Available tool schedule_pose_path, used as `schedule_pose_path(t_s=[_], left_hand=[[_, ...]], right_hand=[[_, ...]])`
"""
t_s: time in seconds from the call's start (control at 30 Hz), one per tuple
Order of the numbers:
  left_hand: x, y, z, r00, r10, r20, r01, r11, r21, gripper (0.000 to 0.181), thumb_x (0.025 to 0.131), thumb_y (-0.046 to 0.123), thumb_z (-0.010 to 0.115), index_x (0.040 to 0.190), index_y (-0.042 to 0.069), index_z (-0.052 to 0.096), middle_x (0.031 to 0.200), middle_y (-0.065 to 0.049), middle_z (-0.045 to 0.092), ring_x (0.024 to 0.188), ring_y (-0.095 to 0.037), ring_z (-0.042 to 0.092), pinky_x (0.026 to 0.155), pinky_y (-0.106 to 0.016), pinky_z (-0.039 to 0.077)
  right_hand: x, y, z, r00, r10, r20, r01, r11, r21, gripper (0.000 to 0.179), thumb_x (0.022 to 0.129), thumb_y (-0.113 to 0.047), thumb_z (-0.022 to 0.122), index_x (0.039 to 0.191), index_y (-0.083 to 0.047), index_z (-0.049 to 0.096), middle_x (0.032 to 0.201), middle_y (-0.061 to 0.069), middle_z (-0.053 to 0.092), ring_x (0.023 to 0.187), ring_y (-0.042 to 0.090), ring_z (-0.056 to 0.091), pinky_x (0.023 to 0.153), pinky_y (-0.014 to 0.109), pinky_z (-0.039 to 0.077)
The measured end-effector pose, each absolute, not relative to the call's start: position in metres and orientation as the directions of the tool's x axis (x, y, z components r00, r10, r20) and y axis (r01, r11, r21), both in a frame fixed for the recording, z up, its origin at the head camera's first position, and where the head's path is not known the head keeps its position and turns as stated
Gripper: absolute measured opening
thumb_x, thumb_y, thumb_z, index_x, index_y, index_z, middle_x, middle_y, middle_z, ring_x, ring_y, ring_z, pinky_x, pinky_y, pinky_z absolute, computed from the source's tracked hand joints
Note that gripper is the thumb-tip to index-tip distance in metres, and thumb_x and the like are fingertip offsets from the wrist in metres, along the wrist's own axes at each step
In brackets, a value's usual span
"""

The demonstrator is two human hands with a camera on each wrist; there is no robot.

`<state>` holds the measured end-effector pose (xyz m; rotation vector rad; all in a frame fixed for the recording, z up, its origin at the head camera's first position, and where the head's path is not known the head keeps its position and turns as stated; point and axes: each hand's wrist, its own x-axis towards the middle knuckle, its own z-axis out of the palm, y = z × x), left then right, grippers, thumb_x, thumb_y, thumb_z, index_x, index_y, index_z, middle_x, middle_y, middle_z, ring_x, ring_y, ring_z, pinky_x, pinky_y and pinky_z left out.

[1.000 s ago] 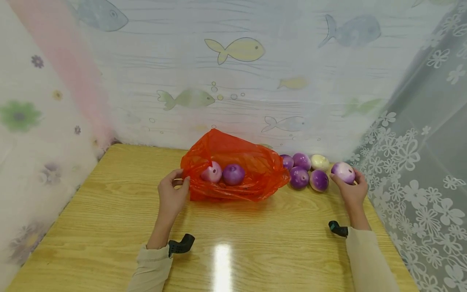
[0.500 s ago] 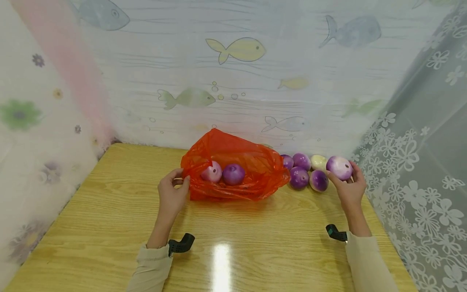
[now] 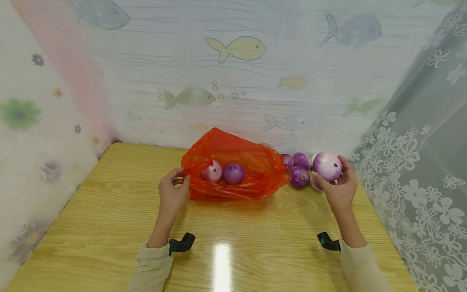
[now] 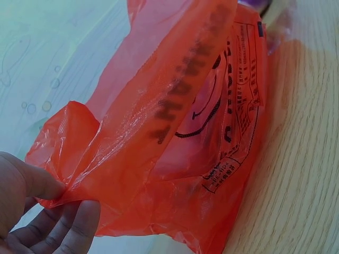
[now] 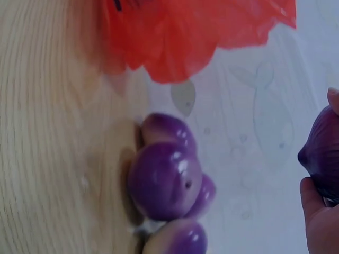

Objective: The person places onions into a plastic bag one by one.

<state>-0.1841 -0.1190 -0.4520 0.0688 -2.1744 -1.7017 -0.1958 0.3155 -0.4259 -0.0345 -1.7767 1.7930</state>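
My left hand [image 3: 173, 194] pinches the left edge of a thin red plastic bag [image 3: 233, 146], and the left wrist view shows thumb and fingers gripping its gathered film [image 4: 63, 185]. The bag's mouth gapes toward me. Inside it lie a pinkish onion [image 3: 212, 171] and a purple onion [image 3: 234, 174]. My right hand [image 3: 340, 194] holds a purple-and-white onion [image 3: 326, 166] between thumb and fingers, raised over the onions at the right. Its pointed tip shows at the edge of the right wrist view, where the onion [image 5: 323, 153] looks dark purple.
Several onions [image 3: 299, 177] stand grouped on the wooden table [image 3: 255, 243] right of the bag, partly behind the raised one. A fish-patterned curtain [image 3: 233, 81] borders the table's back. A flowered sheer curtain [image 3: 419, 194] hangs along the right side.
My right hand has lifted its onion and carried it left, so that it now covers part of the onions behind. My left hand keeps its hold on the bag.
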Motion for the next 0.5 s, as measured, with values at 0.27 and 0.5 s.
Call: schedule_pose_path(t_s=[0.27,0.5], left_hand=[[-0.184,-0.119,-0.452,-0.930,-0.260,0.259,0.189,0.266,0.945,0.023,0.095,-0.003,0.065,0.117,-0.008,0.068,0.108,-0.024,0.068,0.083,-0.025,0.064,0.069,-0.008,0.053],[-0.184,-0.119,-0.451,-0.928,-0.260,0.267,0.205,0.244,0.948,0.021,0.095,-0.004,0.064,0.115,-0.008,0.069,0.106,-0.025,0.068,0.082,-0.027,0.064,0.068,-0.009,0.054]], right_hand=[[-0.184,0.277,-0.414,-0.792,0.278,0.543,-0.569,-0.016,-0.822,0.084,0.066,0.033,0.071,0.141,0.004,0.051,0.136,0.012,0.054,0.124,0.026,0.054,0.095,0.023,0.056],[-0.175,0.240,-0.406,-0.813,0.178,0.554,-0.573,-0.074,-0.816,0.088,0.064,0.037,0.069,0.144,0.008,0.046,0.139,0.013,0.053,0.127,0.029,0.052,0.095,0.027,0.057]])
